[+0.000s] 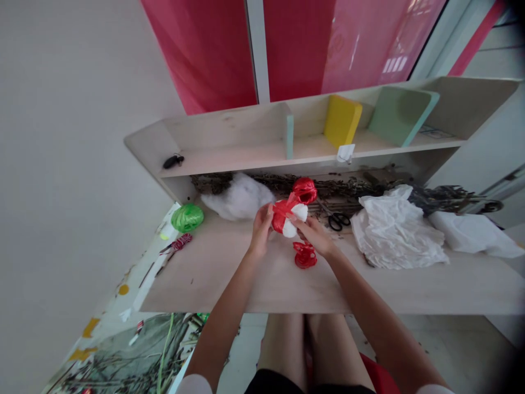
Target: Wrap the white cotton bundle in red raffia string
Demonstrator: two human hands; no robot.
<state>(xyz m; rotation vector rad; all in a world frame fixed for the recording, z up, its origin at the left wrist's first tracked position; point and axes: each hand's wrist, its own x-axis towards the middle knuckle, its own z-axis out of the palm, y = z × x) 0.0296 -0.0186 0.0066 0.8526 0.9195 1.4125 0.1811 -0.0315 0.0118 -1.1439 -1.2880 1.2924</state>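
My left hand [261, 227] and my right hand [314, 232] are both closed on a white ball partly wrapped in red raffia ribbon [289, 215], held just above the wooden desk [254, 279]. The left fingers pinch its left side, the right fingers grip its lower right. A red raffia roll [304, 190] lies just behind it. A loose tangle of red ribbon [304, 255] lies on the desk under my right wrist.
A green raffia ball [187, 217] sits at the desk's left end. White stuffing [240, 198], black scissors [338, 220], crumpled white paper [394, 230] and dried twigs [443, 197] lie along the back. The shelf above holds a yellow block [342, 120].
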